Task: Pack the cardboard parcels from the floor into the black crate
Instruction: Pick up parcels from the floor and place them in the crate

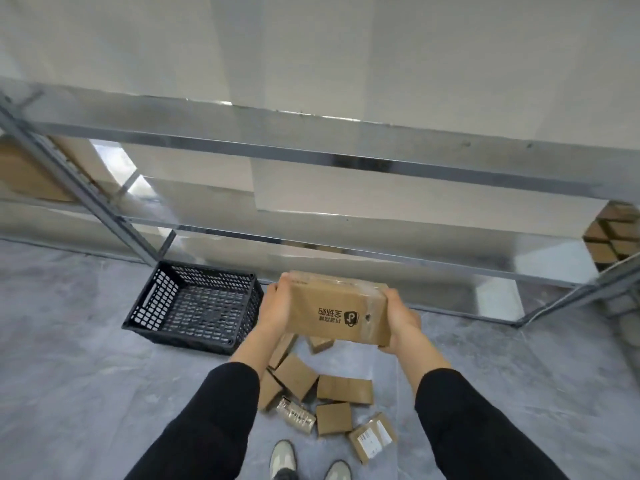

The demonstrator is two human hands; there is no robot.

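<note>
Two-handed, gripped one cardboard parcel in the air, with left hand clamped on its left end and right hand on its right. Held it just beside the black crate, above other parcels on the floor

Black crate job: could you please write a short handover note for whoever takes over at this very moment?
Left hand and right hand: both grip the ends of one large parcel, held in the air just right of the black crate.
Crate: on the floor by the shelving, no parcel visible inside.
Done: nothing packed yet.
Left: set this parcel in, then the smaller parcels lying on the floor below.
</note>
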